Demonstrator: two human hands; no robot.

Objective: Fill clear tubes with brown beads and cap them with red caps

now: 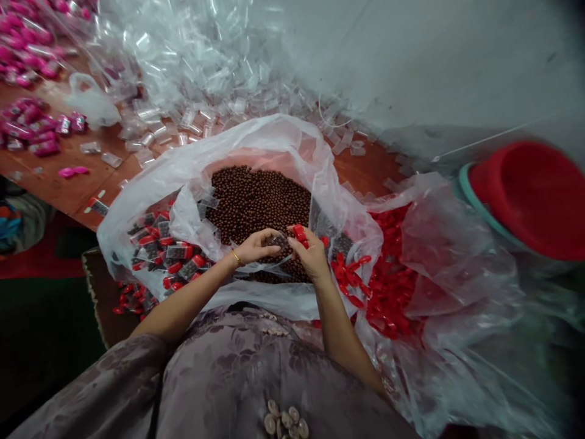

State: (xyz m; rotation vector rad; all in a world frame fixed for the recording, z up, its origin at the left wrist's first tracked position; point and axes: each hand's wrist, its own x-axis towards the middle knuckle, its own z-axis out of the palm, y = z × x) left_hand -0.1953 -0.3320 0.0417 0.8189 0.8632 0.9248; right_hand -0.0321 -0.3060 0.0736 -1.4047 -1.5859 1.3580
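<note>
Seen from a head-worn camera, a person in a grey-brown patterned garment (219,366) works above a mound of small, round, glossy brown beads (260,198) spread inside a white, translucent plastic bag (137,174). The left hand (256,247), a thin gold-coloured bracelet (236,258) at its wrist, has thumb and fingers curled around what looks like a small clear plastic container (276,242); whether it is filled cannot be told. The right hand (311,255) pinches a small, shiny red plastic cap (299,232) between thumb and fingers, just beside the container — both held close together over the mound, perhaps so that any spill drops back among the beads. Dark-filled clear containers with red caps (180,251) lie heaped to the left, while loose red plastic caps (393,277) lie to the right, an arrangement that seems to keep each kind within its own hand's reach. Beyond the bag, transparent plastic containers (183,55) pile up on an orange-red tabletop (59,167) — pink plastic pieces (31,125) at far left, a round red plastic basin (542,201) at far right.
</note>
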